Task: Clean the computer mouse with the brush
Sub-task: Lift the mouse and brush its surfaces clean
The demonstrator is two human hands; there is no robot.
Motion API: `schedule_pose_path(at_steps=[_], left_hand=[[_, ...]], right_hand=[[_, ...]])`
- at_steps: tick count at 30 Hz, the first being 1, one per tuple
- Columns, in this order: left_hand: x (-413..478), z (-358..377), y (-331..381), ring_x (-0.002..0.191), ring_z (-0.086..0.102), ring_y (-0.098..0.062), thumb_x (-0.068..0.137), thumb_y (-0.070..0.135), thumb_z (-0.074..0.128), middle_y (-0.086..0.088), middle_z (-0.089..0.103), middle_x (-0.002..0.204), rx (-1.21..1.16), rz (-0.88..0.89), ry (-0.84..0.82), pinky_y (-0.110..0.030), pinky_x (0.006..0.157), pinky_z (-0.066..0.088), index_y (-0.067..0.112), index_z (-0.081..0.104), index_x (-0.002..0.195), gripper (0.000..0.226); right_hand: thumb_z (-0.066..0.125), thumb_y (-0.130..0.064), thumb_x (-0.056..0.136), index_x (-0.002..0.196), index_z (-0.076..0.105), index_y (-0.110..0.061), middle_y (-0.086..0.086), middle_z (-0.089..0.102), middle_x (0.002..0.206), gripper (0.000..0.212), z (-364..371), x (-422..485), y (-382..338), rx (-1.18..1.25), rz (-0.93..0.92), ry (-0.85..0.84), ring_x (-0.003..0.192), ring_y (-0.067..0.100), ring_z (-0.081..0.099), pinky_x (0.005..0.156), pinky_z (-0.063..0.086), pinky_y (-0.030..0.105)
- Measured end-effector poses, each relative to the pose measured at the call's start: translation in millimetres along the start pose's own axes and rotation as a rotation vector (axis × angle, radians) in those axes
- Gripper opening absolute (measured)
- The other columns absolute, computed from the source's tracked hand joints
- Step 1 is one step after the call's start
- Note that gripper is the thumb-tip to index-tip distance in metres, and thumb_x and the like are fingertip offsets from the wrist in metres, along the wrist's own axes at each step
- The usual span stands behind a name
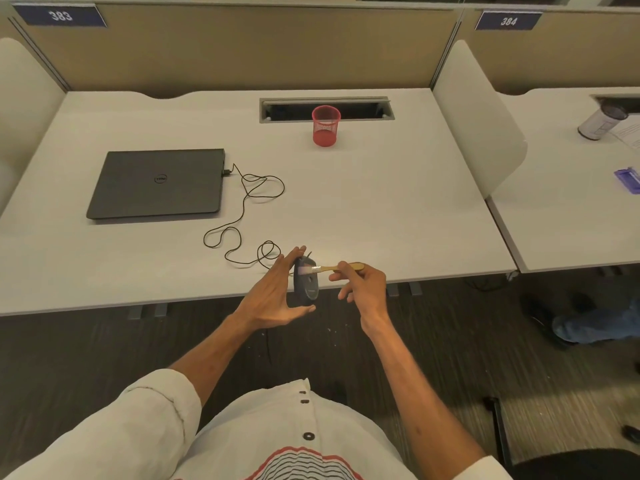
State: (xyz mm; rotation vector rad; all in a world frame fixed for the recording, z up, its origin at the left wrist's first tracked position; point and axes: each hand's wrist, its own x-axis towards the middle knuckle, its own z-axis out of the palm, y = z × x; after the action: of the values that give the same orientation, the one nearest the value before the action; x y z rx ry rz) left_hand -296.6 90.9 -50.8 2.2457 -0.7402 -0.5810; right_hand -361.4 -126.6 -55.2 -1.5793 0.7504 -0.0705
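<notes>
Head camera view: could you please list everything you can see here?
Dark plastic computer mouse: one, blue-grey, held over the near desk edge.
Wooden-handled brush: one, tan with pale bristles, bristles against the mouse.
Thin mouse cable: one, black, looping from laptop to mouse.
Closed flat laptop: one, dark grey, left part of the desk.
Mesh metal cup: one, red, far centre of the desk.
Wide office desk: one, white, before the person.
Cylindrical container: one, white with a dark top, on the neighbouring desk.
Left hand: one, holds the mouse between fingers and thumb.
Right hand: one, pinches the brush handle.
</notes>
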Motion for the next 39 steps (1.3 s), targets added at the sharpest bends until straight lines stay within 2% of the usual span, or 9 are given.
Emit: schedule_pose_path(at_steps=[5,8,11,16,20,23,26,32,39], left_hand=[[-2.1,-0.2,-0.1,0.165,0.028,-0.027,0.075,0.066,0.084,0.007,0.015,0.180,-0.023,0.001,0.011,-0.059,0.132,0.032,0.029,0.005,0.172,0.130],[-3.1,0.3,-1.6,0.165,0.027,-0.027,0.076,0.065,0.085,0.007,0.014,0.181,-0.018,0.001,0.007,-0.059,0.133,0.030,0.029,0.005,0.172,0.130],[-3.0,1.6,-2.3,0.165,0.027,-0.027,0.076,0.064,0.086,0.006,0.015,0.180,-0.016,0.010,0.004,-0.058,0.133,0.030,0.028,0.004,0.172,0.130],[-2.6,3.8,3.1,0.164,0.031,-0.023,0.075,0.063,0.086,0.004,0.019,0.179,-0.016,0.031,0.018,-0.055,0.133,0.032,0.026,0.006,0.172,0.131],[-5.3,4.2,3.0,0.165,0.027,-0.023,0.077,0.061,0.088,0.005,0.017,0.180,-0.002,0.044,0.037,-0.059,0.132,0.030,0.023,0.006,0.172,0.132],[-8.1,3.7,0.5,0.164,0.030,-0.025,0.078,0.058,0.091,0.005,0.018,0.179,0.002,0.041,0.043,-0.060,0.131,0.033,0.024,0.005,0.172,0.132],[-9.2,3.4,0.1,0.164,0.030,-0.024,0.078,0.061,0.089,0.005,0.018,0.179,0.003,0.036,0.047,-0.060,0.131,0.034,0.024,0.004,0.172,0.132],[-5.5,2.9,2.9,0.164,0.029,-0.025,0.078,0.056,0.091,0.004,0.018,0.179,0.014,0.038,0.055,-0.060,0.131,0.032,0.024,0.004,0.172,0.133],[-4.5,0.7,2.8,0.164,0.029,-0.023,0.078,0.054,0.092,0.004,0.018,0.179,0.020,0.033,0.077,-0.058,0.132,0.032,0.017,0.006,0.172,0.132]], right_hand=[[0.073,-0.035,0.104,0.085,0.076,-0.030,-0.014,0.081,0.077,0.020,-7.3,-4.8,11.3,-0.122,0.082,0.220,0.062,0.017,0.076,0.086,0.062,0.035],[0.074,-0.035,0.103,0.083,0.074,-0.032,-0.014,0.080,0.077,0.021,-14.1,-7.5,14.4,-0.105,0.093,0.301,0.062,0.016,0.075,0.084,0.063,0.034],[0.074,-0.035,0.103,0.092,0.080,-0.027,-0.013,0.083,0.082,0.015,-14.6,-8.9,9.0,0.022,0.034,0.208,0.053,0.010,0.069,0.072,0.054,0.023],[0.075,-0.038,0.102,0.096,0.082,-0.026,-0.009,0.084,0.086,0.016,-1.4,-14.8,2.7,0.023,0.011,-0.005,0.052,0.009,0.068,0.075,0.057,0.032],[0.074,-0.034,0.104,0.094,0.080,-0.024,-0.011,0.083,0.080,0.015,-4.1,-16.4,9.9,-0.006,0.080,0.087,0.055,0.011,0.071,0.090,0.058,0.037],[0.073,-0.033,0.105,0.094,0.079,-0.023,-0.013,0.082,0.078,0.016,-14.3,-16.1,13.7,-0.045,0.123,0.177,0.063,0.022,0.076,0.082,0.052,0.028],[0.073,-0.033,0.104,0.091,0.078,-0.025,-0.014,0.081,0.077,0.017,-21.0,-15.5,15.5,-0.060,0.110,0.218,0.059,0.016,0.073,0.076,0.048,0.025],[0.075,-0.036,0.102,0.096,0.082,-0.024,-0.006,0.084,0.086,0.015,-8.8,-17.3,4.6,0.062,0.017,0.020,0.051,0.008,0.067,0.070,0.057,0.030],[0.074,-0.035,0.104,0.088,0.080,-0.026,-0.013,0.081,0.077,0.018,-4.5,-17.3,10.7,-0.056,0.068,0.115,0.063,0.014,0.075,0.094,0.057,0.035]])
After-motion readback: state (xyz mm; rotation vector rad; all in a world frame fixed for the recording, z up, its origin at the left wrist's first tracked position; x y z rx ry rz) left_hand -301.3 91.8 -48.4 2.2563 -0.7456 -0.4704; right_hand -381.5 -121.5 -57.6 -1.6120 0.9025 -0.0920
